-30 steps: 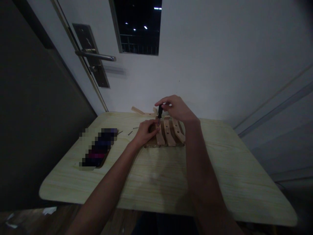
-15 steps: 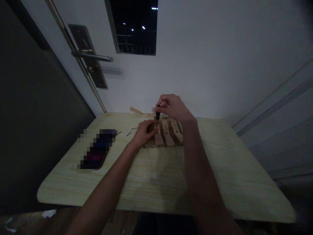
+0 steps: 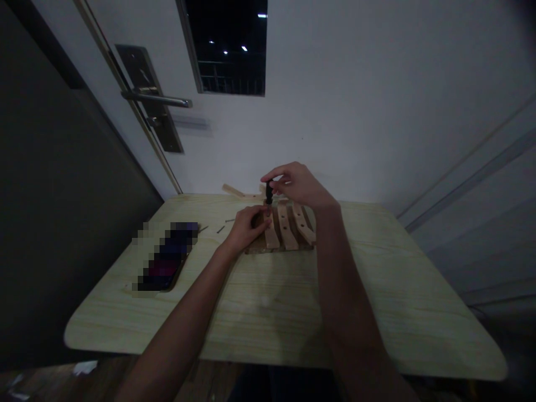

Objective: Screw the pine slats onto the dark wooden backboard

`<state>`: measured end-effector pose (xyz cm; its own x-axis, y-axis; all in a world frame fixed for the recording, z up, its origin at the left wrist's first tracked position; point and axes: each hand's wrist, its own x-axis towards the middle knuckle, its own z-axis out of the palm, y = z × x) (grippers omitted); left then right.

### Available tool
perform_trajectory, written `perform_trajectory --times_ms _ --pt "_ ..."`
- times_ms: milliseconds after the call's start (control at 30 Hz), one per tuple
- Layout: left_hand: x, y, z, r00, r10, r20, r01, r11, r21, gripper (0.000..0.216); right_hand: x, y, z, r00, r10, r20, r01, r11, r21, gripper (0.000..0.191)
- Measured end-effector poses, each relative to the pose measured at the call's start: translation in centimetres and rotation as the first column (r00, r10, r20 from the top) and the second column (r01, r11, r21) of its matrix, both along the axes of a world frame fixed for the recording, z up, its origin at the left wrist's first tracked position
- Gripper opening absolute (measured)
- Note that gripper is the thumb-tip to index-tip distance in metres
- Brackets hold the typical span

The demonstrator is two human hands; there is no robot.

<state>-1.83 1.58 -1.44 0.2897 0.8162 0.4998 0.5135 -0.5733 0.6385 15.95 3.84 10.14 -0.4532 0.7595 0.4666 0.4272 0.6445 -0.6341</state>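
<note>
My right hand [image 3: 293, 181] holds a small screwdriver [image 3: 269, 192] by its black handle, thumb and fingertips around it. The tool stands nearly upright, its lower end over the leftmost pale wooden piece [image 3: 272, 239]. Thumb and fingers of my left hand [image 3: 247, 226] are closed on that same piece near the screwdriver's tip; whether a screw is under the tip is hidden. Two more bent wooden pieces, a middle one [image 3: 288, 237] and a right one [image 3: 305, 228], lie alongside with dark holes in them. All three rest on a brown wooden board [image 3: 259, 249].
Loose screws [image 3: 220, 229] lie left of the board. A phone [image 3: 170, 259], partly blurred out, is at the table's left. More pale wooden strips [image 3: 233, 190] sit behind the board against the white wall [image 3: 355, 111]. A door handle [image 3: 159, 99] juts out at upper left.
The fingers of my right hand have opened out and shifted around the screwdriver handle, the index finger now straighter. My left hand and the board have stayed in place.
</note>
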Motion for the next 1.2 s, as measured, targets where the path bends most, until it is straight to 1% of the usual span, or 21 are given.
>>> perform_trajectory --times_ms 100,200,367,533,633,833,933,1067,1200 --pt "0.0 0.0 0.0 1.0 0.0 0.0 0.0 1.0 -0.003 0.032 0.4 0.1 -0.2 1.0 0.002 0.024 -0.003 0.999 0.041 0.025" --pt "0.0 -0.1 0.1 1.0 0.013 0.001 -0.013 1.0 0.002 0.032 0.3 -0.1 0.1 0.999 0.007 0.041 -0.01 0.998 0.065 0.022" --pt "0.1 -0.1 0.1 1.0 0.01 0.001 -0.01 1.0 0.006 0.031 -0.1 -0.5 0.8 0.999 0.025 0.035 -0.027 0.997 0.068 0.019" --pt "0.0 0.0 -0.1 1.0 0.012 -0.004 -0.012 1.0 -0.001 0.032 -0.2 -0.6 0.7 0.998 -0.036 0.049 0.034 0.998 0.054 0.011" --pt "0.0 -0.1 -0.1 1.0 0.001 0.016 -0.001 1.0 0.007 0.032 -0.2 -0.6 0.7 0.997 -0.065 0.038 0.063 0.997 0.054 0.01" --pt "0.0 -0.1 0.0 1.0 0.01 0.012 -0.01 1.0 0.016 0.032 -0.4 -0.8 0.9 0.993 -0.116 0.027 0.115 0.993 0.019 0.02" --pt "0.0 0.1 -0.2 1.0 -0.001 0.011 0.0 1.0 0.016 0.031 -0.6 -0.9 0.9 0.993 -0.119 0.009 0.119 0.993 -0.014 0.023" --pt "0.0 0.0 -0.2 1.0 0.005 0.005 -0.005 1.0 0.002 0.032 -0.9 -1.0 1.0 0.988 -0.153 -0.008 0.153 0.986 -0.062 0.023" --pt "0.0 -0.1 -0.1 1.0 0.013 0.0 -0.013 1.0 0.003 0.032 -0.9 -1.0 0.9 0.992 -0.124 -0.021 0.122 0.989 -0.088 0.023"
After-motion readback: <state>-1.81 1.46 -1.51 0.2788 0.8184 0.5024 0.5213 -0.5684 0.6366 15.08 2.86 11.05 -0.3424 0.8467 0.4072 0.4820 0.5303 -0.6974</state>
